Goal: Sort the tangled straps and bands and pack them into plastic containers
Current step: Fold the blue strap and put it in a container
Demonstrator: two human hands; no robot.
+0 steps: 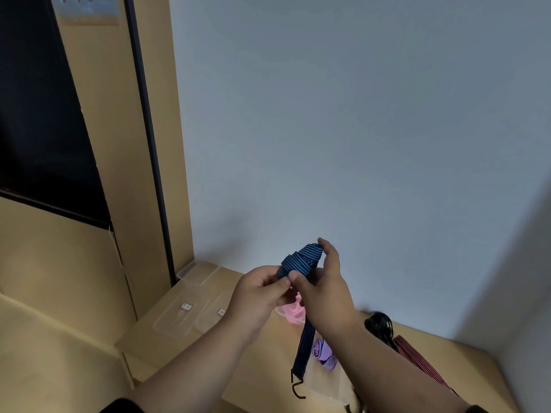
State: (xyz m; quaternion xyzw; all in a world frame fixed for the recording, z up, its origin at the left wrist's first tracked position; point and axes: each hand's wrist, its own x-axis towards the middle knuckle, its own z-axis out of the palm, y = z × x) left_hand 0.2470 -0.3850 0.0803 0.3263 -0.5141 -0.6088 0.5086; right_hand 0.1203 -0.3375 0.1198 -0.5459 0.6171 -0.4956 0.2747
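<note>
A blue striped elastic strap [301,262] is wound into a coil held up above the table. My left hand [259,293] pinches one end of the coil. My right hand [325,281] grips the coil's other side with thumb and fingers. The strap's loose tail [303,350] hangs down and ends in a black metal hook [298,386]. Below my hands lie a pink band [292,312], a purple band [323,354] inside a clear plastic container [328,383], a black strap bundle [379,323] and a red striped strap [417,357].
Clear plastic lids or containers [185,317] lie on the wooden table [256,377] at the left, near the wall. A white wall rises behind the table, with a wooden cabinet and a dark panel to the left.
</note>
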